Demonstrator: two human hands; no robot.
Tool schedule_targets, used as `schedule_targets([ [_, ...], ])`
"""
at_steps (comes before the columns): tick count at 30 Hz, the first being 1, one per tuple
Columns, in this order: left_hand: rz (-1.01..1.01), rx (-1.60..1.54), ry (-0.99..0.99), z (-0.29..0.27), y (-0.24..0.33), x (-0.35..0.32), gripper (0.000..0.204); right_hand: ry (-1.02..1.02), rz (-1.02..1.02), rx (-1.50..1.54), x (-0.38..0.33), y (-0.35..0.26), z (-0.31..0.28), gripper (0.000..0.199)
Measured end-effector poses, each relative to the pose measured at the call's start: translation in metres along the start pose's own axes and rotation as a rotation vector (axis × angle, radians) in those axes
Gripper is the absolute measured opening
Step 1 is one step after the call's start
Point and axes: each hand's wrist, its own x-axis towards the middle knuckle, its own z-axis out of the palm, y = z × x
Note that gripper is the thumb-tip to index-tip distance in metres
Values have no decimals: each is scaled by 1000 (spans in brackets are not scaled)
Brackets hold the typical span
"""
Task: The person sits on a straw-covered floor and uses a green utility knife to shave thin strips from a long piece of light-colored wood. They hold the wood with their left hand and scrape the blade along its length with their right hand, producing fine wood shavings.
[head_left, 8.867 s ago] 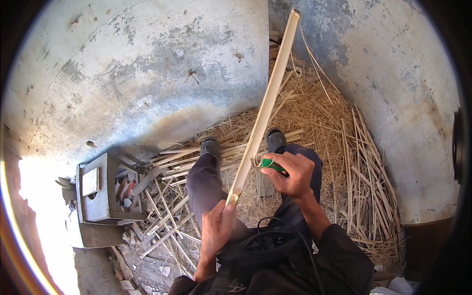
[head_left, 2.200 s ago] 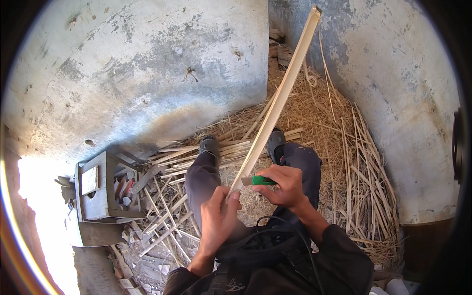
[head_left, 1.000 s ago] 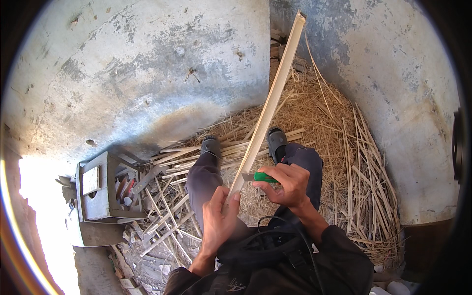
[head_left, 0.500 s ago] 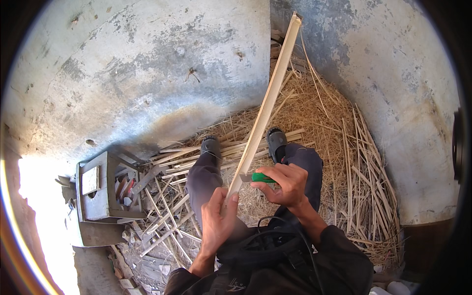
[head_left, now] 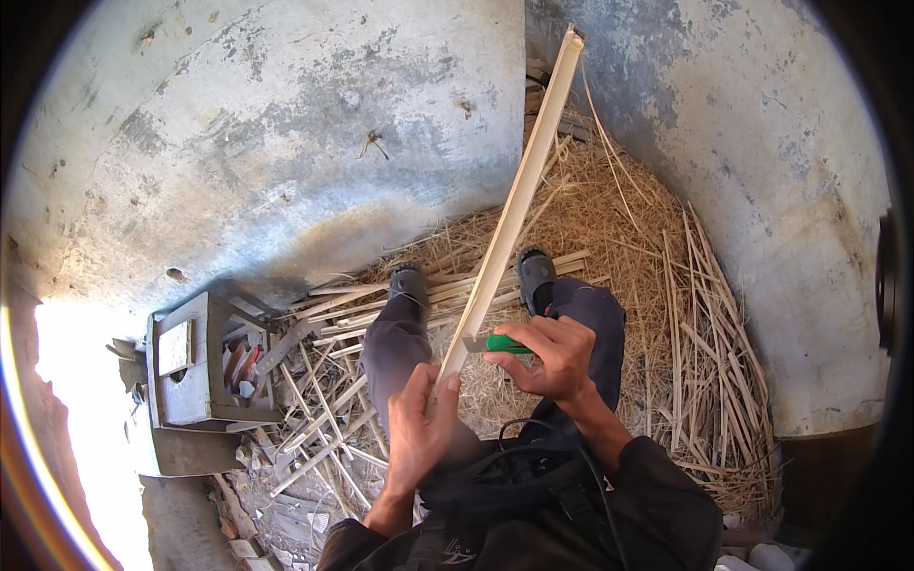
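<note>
A person's right hand (head_left: 557, 357) closes around a green-handled knife with a flat grey metal blade (head_left: 506, 344), thumb and curled fingers leaving no visible gap at the handle. The left hand (head_left: 420, 423), at its 8 o'clock, pinches the near end of a long, pale, trough-shaped strip of bamboo-like material (head_left: 519, 195) between thumb and fingers.

The strip lies at the right hand's 9 o'clock at blade height, its long axis running from the left hand up toward 1 o'clock, well past both shoes. The blade points to 9 o'clock, set across that axis, and appears to meet the strip just above the left thumb; the exact line of contact is too small to tell. The left hand is the nearer, being on the strip itself; the right reaches it only through the knife.

Farther out, a thin, pale curling sliver (head_left: 609, 143) hangs beside the strip's far end. A heap of straw-coloured shavings (head_left: 609, 224) spreads at 1 o'clock, long pale slats (head_left: 709, 381) line the 3 o'clock side, and a weathered grey-white wooden box (head_left: 198, 404) sits at 9 o'clock, below a stained, peeling blue-grey wall (head_left: 286, 124).
</note>
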Motion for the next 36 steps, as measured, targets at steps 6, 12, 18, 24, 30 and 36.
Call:
schedule_targets([
  [6, -4, 8, -9, -1, 1, -1, 16, -1, -3, -18, 0, 1, -2, 36],
  [12, 10, 20, -3, -1, 5, -2, 17, 6, 1, -12, 2, 2, -4, 36],
  [18, 12, 32, -3, -1, 4, -3, 18, 16, -2, -21, 3, 3, -3, 35],
  [24, -14, 108, -30, -4, 7, -7, 19, 77, 11, -25, 2, 14, -5, 34],
  [30, -31, 74, -74, -6, -4, -20, 19, 167, 276, 57, 24, 43, -25, 28],
  [36, -64, 38, -86, -7, -6, -21, 18, 199, 206, 95, 26, 50, -18, 34],
])
